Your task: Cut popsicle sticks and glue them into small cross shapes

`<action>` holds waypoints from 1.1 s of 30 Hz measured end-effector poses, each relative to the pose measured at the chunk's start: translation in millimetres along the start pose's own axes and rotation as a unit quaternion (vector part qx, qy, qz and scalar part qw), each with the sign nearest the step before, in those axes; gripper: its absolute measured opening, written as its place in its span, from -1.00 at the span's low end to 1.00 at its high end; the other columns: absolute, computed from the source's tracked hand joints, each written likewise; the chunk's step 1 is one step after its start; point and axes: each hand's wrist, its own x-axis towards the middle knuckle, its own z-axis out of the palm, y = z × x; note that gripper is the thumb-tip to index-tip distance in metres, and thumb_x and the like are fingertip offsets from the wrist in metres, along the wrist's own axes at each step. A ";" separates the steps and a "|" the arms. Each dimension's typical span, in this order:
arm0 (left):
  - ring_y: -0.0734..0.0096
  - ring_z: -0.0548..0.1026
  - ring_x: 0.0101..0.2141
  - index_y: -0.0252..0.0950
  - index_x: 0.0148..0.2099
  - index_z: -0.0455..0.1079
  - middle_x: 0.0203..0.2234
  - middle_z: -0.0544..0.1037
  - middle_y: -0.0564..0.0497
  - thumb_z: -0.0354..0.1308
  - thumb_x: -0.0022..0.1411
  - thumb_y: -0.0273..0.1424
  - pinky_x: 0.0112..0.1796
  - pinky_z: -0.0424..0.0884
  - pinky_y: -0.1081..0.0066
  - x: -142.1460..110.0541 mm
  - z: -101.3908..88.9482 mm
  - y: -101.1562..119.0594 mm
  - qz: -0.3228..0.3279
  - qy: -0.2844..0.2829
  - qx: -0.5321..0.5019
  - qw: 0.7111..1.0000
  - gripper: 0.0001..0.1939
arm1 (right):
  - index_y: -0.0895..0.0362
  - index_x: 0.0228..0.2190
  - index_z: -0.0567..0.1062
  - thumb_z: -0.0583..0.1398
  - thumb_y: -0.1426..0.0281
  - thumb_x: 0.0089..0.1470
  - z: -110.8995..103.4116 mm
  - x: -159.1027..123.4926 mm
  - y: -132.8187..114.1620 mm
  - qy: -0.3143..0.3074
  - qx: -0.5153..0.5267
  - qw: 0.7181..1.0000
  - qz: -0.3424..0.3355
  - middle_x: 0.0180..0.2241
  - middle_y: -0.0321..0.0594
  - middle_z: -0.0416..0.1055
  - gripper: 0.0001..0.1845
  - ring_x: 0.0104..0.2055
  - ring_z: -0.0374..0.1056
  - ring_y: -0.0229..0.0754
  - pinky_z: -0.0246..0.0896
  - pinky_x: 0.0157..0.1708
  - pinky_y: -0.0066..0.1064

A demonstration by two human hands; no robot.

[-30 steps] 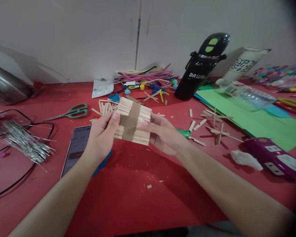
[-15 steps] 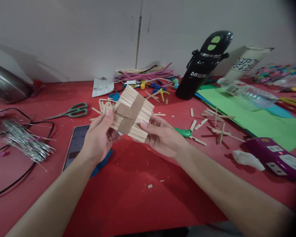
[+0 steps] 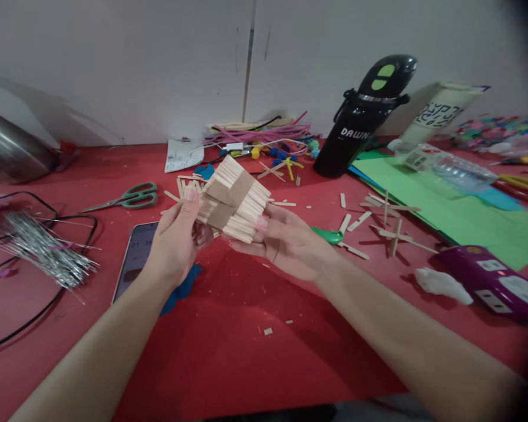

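Between my two hands, raised over the red tabletop (image 3: pixel 246 363), is a bundle of wooden craft sticks (image 3: pixel 240 202) with a brown paper band round its middle. My left hand (image 3: pixel 180 234) grips the left end, thumb on top. At the right end, my right hand (image 3: pixel 286 240) holds the bundle with its thumb on the near edge and its fingers beneath. Some fingers of both hands are hidden under the bundle. Loose craft sticks (image 3: pixel 189 186) lie just behind my left hand. A phone (image 3: pixel 134 252) rests beside my left wrist.
Green-handled scissors (image 3: pixel 132 196) and a bunch of silvery wires (image 3: pixel 48 252) lie to the left. A black bottle (image 3: pixel 356 123) stands at the back. On the right are crossed stick pieces (image 3: pixel 393 234), green paper (image 3: pixel 449 205) and a purple power strip (image 3: pixel 488 275).
The bundle has tilted and dipped slightly in my hands, showing more of its stick edges. My right fingers have shifted a little beneath it.
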 end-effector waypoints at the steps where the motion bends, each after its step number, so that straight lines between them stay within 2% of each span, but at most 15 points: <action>1: 0.61 0.14 -0.65 -0.28 -0.54 0.20 -0.69 0.19 0.13 0.11 0.32 -0.10 -0.62 0.09 0.52 0.1 -0.7 0.7 -0.006 0.000 -0.006 1.000 -0.53 | 0.06 -0.14 0.51 0.41 0.33 -0.06 -0.1 -0.5 -0.8 -0.007 -0.003 1.000 0.002 -0.18 -0.24 0.60 -0.60 -0.18 0.57 -0.14 0.51 -0.04 -0.22; 5: 0.59 0.19 -0.64 -0.30 -0.53 0.22 -0.66 0.25 0.09 0.04 0.35 -0.30 -0.59 0.18 0.53 -1.3 -2.6 3.5 -0.019 -0.014 -0.033 0.999 -0.61 | 0.06 -0.11 0.49 0.40 0.43 -0.07 0.8 -0.7 -1.6 -0.016 -0.004 1.000 0.003 -0.14 -0.24 0.59 -0.56 -0.18 0.57 -0.17 0.50 -0.03 -0.31; 9: 0.58 0.18 -0.66 -0.30 -0.56 0.22 -0.70 0.22 0.09 -0.04 0.33 -0.43 -0.59 0.20 0.53 -1.6 -3.6 3.8 -0.022 -0.016 -0.044 0.999 -0.63 | 0.04 -0.14 0.46 0.41 0.47 -0.10 2.6 -0.2 0.7 0.001 -0.008 1.000 -0.007 -0.17 -0.27 0.60 -0.55 -0.19 0.57 -0.19 0.53 -0.08 -0.35; 16: 0.58 0.17 -0.67 -0.30 -0.55 0.20 -0.71 0.17 0.09 -0.09 0.38 -0.34 -0.60 0.20 0.55 0.0 -3.4 3.8 -0.085 -0.024 -0.080 0.993 -0.59 | 0.03 -0.12 0.44 0.41 0.45 -0.09 0.8 0.9 3.3 0.006 -0.015 1.000 -0.005 -0.20 -0.26 0.60 -0.53 -0.15 0.57 -0.15 0.51 -0.02 -0.26; 21: 0.58 0.14 -0.68 -0.30 -0.56 0.20 -0.71 0.16 0.08 -0.16 0.41 -0.34 -0.64 0.16 0.56 0.1 -2.7 6.0 -0.119 -0.018 -0.101 0.988 -0.54 | 0.03 -0.10 0.45 0.41 0.45 -0.09 0.7 1.5 5.0 0.005 -0.002 1.000 -0.003 -0.20 -0.27 0.60 -0.51 -0.15 0.57 -0.16 0.51 -0.02 -0.29; 28: 0.58 0.12 -0.68 -0.31 -0.57 0.22 -0.72 0.15 0.08 -0.16 0.41 -0.34 -0.64 0.17 0.56 0.3 -2.2 7.7 -0.127 -0.013 -0.113 0.985 -0.53 | 0.03 -0.12 0.47 0.42 0.43 -0.09 0.7 0.8 5.1 0.006 0.003 1.000 0.001 -0.26 -0.30 0.60 -0.54 -0.20 0.58 -0.19 0.53 -0.07 -0.33; 33: 0.58 0.14 -0.70 -0.30 -0.58 0.21 -0.75 0.16 0.09 -0.12 0.41 -0.35 -0.66 0.18 0.57 -0.2 1.1 10.2 -0.123 0.026 -0.115 0.985 -0.54 | 0.06 -0.16 0.52 0.43 0.34 -0.07 -1.2 1.1 4.9 -0.003 0.015 1.000 0.021 -0.23 -0.25 0.60 -0.61 -0.19 0.58 -0.15 0.53 -0.08 -0.30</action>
